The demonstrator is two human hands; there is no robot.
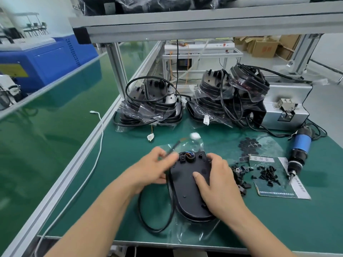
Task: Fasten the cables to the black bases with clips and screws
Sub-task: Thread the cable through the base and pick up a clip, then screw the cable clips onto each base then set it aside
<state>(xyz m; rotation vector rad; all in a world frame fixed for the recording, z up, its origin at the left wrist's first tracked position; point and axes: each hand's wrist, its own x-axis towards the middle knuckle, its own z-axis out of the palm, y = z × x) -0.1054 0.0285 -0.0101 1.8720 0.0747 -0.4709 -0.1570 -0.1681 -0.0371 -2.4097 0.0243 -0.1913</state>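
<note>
At nine o'clock of the view a blue machine (46, 60) stood beyond a glossy green belt (46, 136). A thin white cord (99, 138) trailed down along the left rim of the green tabletop (278, 219).

At eleven o'clock from the work, a stack of bagged bases (150, 106) sat with black leads coiled over it. The left hand (152, 169) was at nine o'clock of the black base (187, 186). Its fingers were curled and pinched the cable (139, 204) near the base's far end, though motion blurred that spot. From there the cable ran up towards twelve o'clock to a blurred white plug (194, 135), and a loop of it lay on the tabletop at seven o'clock of the base.

The base lay flat on clear plastic film near the front edge, directly before the person. The right hand (219, 188) gripped it from three o'clock, thumb pressed on the top face and fingers wrapped over the right edge. The two hands were apart, one on either side of the base.

At one o'clock a second stack (232, 97) of bagged bases leaned against a grey metal box (289, 102). Just right of the right hand lay loose black clips (241, 177), with round black pads (248, 145) beyond them. At three o'clock, black screws (268, 173) were scattered on a printed leaflet (284, 191). A blue-bodied electric screwdriver (298, 153) lay beside it, tip on the leaflet.
</note>
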